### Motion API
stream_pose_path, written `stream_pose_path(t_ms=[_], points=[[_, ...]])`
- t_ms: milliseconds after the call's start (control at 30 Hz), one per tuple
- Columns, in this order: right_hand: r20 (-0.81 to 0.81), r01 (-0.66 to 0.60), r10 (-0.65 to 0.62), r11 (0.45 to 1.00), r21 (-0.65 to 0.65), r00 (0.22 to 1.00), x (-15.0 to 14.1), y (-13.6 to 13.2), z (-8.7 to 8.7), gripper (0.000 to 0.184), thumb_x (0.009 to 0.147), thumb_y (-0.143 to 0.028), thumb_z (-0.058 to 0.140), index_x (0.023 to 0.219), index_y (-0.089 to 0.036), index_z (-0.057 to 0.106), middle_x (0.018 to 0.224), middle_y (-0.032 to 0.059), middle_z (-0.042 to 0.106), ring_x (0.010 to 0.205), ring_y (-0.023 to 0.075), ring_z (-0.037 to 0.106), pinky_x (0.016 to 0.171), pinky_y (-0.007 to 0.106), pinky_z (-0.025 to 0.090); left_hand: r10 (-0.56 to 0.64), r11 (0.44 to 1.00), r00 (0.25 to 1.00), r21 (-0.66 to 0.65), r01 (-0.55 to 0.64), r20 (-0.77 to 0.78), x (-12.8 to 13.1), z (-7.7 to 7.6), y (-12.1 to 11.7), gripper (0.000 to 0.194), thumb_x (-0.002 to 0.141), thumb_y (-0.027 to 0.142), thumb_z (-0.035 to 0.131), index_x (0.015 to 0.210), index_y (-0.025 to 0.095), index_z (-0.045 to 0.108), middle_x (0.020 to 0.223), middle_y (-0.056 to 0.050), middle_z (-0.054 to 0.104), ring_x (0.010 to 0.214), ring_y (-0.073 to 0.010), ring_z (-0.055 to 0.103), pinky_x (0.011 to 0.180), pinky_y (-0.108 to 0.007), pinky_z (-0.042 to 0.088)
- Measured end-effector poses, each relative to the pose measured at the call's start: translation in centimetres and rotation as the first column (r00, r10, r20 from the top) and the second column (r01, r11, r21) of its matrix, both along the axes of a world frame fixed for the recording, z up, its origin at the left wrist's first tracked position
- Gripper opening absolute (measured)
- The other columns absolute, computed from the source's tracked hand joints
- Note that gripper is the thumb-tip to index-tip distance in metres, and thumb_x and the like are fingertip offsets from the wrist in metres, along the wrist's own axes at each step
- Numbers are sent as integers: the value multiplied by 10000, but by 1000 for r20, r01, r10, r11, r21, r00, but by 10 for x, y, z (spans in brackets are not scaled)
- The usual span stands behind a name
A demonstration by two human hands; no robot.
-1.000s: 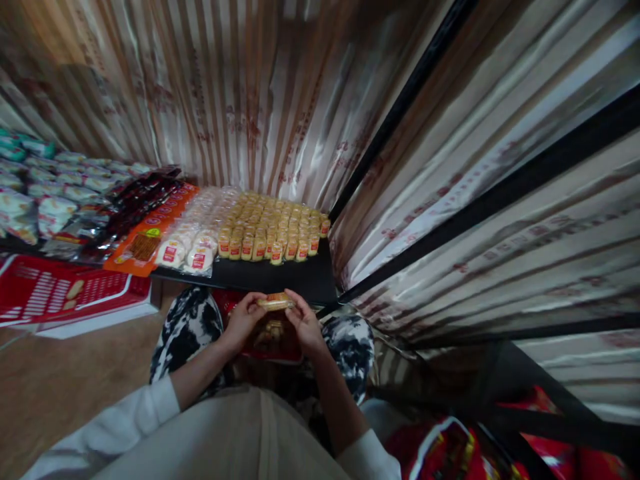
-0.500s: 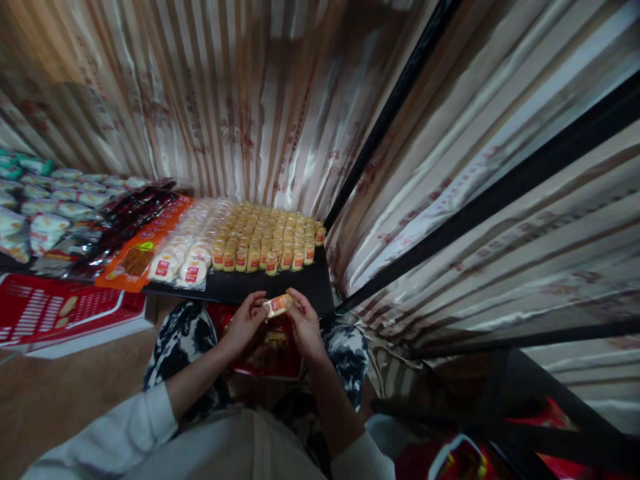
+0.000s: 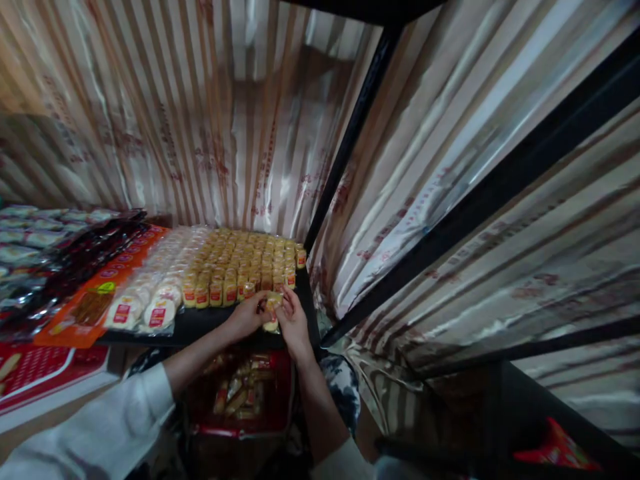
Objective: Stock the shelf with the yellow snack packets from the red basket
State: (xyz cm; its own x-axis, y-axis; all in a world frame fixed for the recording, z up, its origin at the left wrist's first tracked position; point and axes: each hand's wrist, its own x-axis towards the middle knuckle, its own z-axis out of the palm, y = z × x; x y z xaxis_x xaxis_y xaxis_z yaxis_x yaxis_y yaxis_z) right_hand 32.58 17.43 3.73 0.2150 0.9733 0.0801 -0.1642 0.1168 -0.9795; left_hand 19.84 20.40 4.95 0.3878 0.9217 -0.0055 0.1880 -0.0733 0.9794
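Between my two hands is a small yellow wrapped snack [image 3: 273, 313], held over the front edge of the black shelf [image 3: 200, 322]. My left hand [image 3: 247, 316] pinches it from the left. On its other side, the fingers of my right hand [image 3: 293, 323] are closed on it. Just beyond stand rows of similar yellow wrapped snacks [image 3: 240, 260] with red labels, packed close together. Below my forearms a red-rimmed container [image 3: 291, 393] holds a loose heap of the same snacks.
Left of the rows lie clear packs of round white crackers [image 3: 160, 312], an orange packet [image 3: 65, 320] and dark shiny packets [image 3: 75, 267]. A red and white box [image 3: 60, 380] sits lower left. Black frame bars [image 3: 350, 133] and striped curtains [image 3: 225, 113] enclose the shelf.
Both hands have carried the snack forward, from over my lap to the shelf's front edge near the rows. My view has shifted, and the red container with its snacks shows more fully.
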Motion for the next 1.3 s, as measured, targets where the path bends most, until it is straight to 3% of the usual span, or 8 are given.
stream_pose_path(t_ms=[133,233,367,433,633,833,1100,1300], points=[[126,170,-175,984,52,976,6,14,-2,539,762,-390,574,1232,-159,449,1204,138,561,1077,208,561,960,369,433,63,997,998,41,-63,2,26,9,37,272,647,170,650,911,158,586,725,12,590,649,-120,540,604,-210,424],[311,279,-302,953,116,901,12,15,3,445,835,-365,463,1239,-178,463,1239,115,545,1143,205,509,1012,389,376,84,996,996,-12,-84,-21,46,22,56,263,669,155,625,925,155,562,703,13,579,604,-115,538,554,-205,412],[546,371,-416,908,197,727,20,17,8,468,840,-287,402,1295,-185,439,1435,92,334,1324,221,285,1097,428,225,144,986,984,96,-134,-105,70,39,76,133,707,173,604,834,163,567,716,-4,595,639,-131,560,577,-216,412],[572,374,-423,904,208,703,22,23,7,487,837,-264,378,1317,-192,422,1472,68,264,1349,215,231,1104,425,209,196,969,963,187,-162,-184,81,46,88,74,704,166,608,766,166,567,705,-11,597,656,-146,563,592,-228,409],[510,407,-418,903,141,751,32,57,-9,499,861,-306,318,1317,-134,424,1433,108,342,1331,194,283,1092,381,241,245,941,904,312,-134,-350,114,51,125,72,666,109,616,671,165,572,656,-31,593,653,-176,556,621,-266,404],[431,418,-395,907,47,811,45,82,-20,542,884,-429,286,1329,-150,421,1385,98,424,1300,186,348,1093,365,229,223,929,883,365,-64,-413,129,38,141,63,687,145,615,747,164,617,765,-69,629,838,-229,578,777,-308,409],[404,423,-373,905,-39,835,60,106,-48,570,876,-492,281,1326,-179,441,1373,85,445,1296,203,365,1079,363,251,255,823,808,557,107,-531,136,18,158,126,710,260,655,775,152,659,886,-141,618,1038,-302,478,952,-390,311],[409,441,-393,897,-27,824,60,113,-49,587,885,-482,246,1294,-125,473,1346,121,471,1285,213,385,1075,369,263,311,853,736,518,63,-602,145,17,161,147,711,222,645,823,127,653,991,-168,596,1060,-320,448,906,-414,318]])
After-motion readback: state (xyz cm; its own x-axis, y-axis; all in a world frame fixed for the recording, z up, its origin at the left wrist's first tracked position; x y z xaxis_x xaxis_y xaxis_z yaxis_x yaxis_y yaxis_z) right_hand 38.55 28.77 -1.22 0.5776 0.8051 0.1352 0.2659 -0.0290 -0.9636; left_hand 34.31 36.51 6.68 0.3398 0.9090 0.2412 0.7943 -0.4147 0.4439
